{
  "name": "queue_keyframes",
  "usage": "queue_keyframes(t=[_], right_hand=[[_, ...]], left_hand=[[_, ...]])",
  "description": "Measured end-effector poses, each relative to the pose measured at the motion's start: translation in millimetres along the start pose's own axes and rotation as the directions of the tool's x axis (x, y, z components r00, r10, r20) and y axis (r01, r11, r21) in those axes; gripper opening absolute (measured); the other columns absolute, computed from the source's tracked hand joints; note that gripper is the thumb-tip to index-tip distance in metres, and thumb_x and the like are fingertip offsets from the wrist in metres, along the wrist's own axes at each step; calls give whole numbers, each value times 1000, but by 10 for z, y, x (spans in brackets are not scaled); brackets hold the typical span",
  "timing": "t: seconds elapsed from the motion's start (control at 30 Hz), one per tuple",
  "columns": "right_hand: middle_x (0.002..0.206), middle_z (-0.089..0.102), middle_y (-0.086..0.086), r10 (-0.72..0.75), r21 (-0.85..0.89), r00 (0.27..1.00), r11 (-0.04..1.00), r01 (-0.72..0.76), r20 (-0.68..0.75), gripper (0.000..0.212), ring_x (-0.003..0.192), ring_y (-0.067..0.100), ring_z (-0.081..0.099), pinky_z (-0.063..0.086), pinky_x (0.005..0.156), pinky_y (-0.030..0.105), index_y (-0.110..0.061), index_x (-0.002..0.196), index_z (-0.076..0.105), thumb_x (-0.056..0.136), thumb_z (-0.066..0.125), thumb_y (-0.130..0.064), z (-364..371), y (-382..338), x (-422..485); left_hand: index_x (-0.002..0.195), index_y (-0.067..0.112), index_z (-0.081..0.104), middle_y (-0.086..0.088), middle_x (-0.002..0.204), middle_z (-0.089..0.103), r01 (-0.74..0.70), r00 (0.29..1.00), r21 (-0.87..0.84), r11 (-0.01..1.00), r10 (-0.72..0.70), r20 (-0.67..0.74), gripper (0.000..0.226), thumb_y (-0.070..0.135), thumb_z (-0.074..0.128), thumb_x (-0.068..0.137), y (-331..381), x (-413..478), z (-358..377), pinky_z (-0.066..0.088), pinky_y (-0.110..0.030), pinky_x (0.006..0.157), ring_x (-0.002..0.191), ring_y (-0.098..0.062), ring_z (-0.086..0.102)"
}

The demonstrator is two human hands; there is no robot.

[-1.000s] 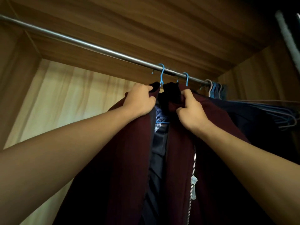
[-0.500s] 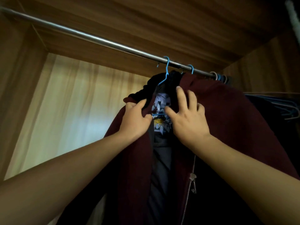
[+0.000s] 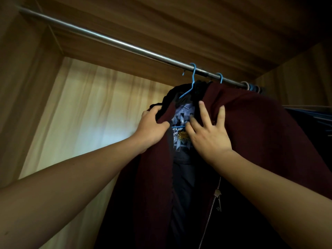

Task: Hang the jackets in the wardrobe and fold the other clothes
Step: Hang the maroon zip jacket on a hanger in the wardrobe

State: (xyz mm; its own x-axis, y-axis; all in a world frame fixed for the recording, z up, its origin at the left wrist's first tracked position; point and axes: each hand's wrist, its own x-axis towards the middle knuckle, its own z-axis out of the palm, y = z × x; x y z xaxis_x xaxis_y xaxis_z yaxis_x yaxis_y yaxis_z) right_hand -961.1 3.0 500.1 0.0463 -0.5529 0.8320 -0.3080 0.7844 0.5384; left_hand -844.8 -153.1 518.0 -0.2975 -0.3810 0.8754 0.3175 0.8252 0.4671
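maroon jacket (image 3: 260,132), front unzipped, on a blue hanger (image 3: 193,79) hooked over the steel rail (image 3: 107,39) toward its right end, inside the wooden wardrobe (image 3: 296,83). gripped at the left front edge and black collar by the left hand (image 3: 150,126), fingers (image 3: 152,112) curled round the cloth; pressed flat on the right front by the right hand (image 3: 210,137), fingers spread wide and holding nothing. metal zip pull (image 3: 217,196) dangling lower down the right edge. between the open fronts, a dark printed garment (image 3: 181,141), its pale graphic too blurred to read any lettering. just beside on the rail, a second blue hook (image 3: 220,78), then a bunch of hangers (image 3: 251,87) and dark clothes (image 3: 309,115) at far right. pale curtain-like backdrop (image 3: 86,114) to the left. compared with half a second ago: left hand higher, now onto the collar; right fingers fanned wider.
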Motion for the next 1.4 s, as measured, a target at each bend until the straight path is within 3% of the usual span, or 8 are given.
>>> queue_keyframes(t=[0.17, 0.67, 0.8, 0.93, 1.03, 1.17, 1.27, 1.4], right_hand=[[151, 45, 2, 2, 82, 994, 997, -11, 105, 46, 152, 48, -11, -6, 102, 86, -21, 151, 44, 107, 37, -29, 7, -74, 144], [141, 52, -2, 10, 282, 1000, 959, -14, 15, 45, 149, 44, 6, -8, 106, 78, -26, 150, 46, 105, 39, -34, 70, -159, 57], [156, 38, -5, 15, 400, 1000, 916, -18, 11, 58, 152, 39, 3, -4, 113, 73, -30, 160, 22, 105, 38, -39, 63, -15, 17], [139, 53, 1, 38, 457, 994, 889, 12, -98, 48, 145, 41, 23, 17, 114, 73, -16, 134, 60, 87, 66, -17, 178, 116, -96], [157, 32, 12, 250, 717, 936, 698, 4, -248, 66, 147, 40, 25, 29, 118, 58, -11, 136, 54, 72, 66, -1, 119, 156, -251], [157, 20, 13, 633, 867, 774, 404, -293, -34, 95, 141, 35, 26, 30, 115, 46, -14, 156, 25, 74, 72, -4, -27, 103, -492], [146, 37, 15, 648, 902, 744, 209, -377, 160, 80, 133, 35, 41, 33, 113, 37, -6, 150, 35, 78, 71, -3, -38, 196, -522], [130, 59, 12, 629, 902, 715, 49, -428, 305, 61, 118, 31, 58, 46, 108, 41, -13, 137, 52, 78, 58, 1, -151, 472, -256]], left_hand=[[109, 28, 67, -16, 85, 71, 14, 1000, -138, 990, -12, 13, 41, -2, 48, 89, 142, 174, -13, 52, -41, 60, 65, -32, 63], [90, 11, 68, -7, 74, 65, -136, 972, -385, 913, 48, -230, 33, -17, 53, 82, 1137, 789, -40, 52, -23, 57, 62, -16, 63], [90, 25, 65, 1, 86, 66, -262, 958, -49, 964, 253, -136, 31, -4, 57, 83, 758, 535, 324, 49, -21, 76, 79, -10, 61], [112, 17, 62, 0, 111, 46, -351, 927, 254, 901, 372, -41, 39, -4, 62, 79, 233, 139, 343, 38, -12, 86, 89, -5, 51], [132, 20, 52, 5, 118, 37, -314, 944, 299, 901, 329, 1, 54, 3, 65, 82, 99, -185, 423, 44, -21, 81, 78, -2, 51], [152, 38, 28, 4, 130, 37, -72, 997, 128, 989, 73, -3, 84, 14, 72, 84, -30, -334, 491, 53, -20, 82, 87, -4, 56], [153, 39, 25, -3, 139, 50, -18, 1000, 71, 997, 17, 18, 89, 17, 74, 81, -8, -333, 473, 56, -37, 94, 110, -19, 63], [157, 28, 31, -9, 147, 45, -135, 991, 170, 976, 129, 45, 82, 13, 67, 85, 282, -310, 542, 42, -26, 104, 128, -27, 54]])
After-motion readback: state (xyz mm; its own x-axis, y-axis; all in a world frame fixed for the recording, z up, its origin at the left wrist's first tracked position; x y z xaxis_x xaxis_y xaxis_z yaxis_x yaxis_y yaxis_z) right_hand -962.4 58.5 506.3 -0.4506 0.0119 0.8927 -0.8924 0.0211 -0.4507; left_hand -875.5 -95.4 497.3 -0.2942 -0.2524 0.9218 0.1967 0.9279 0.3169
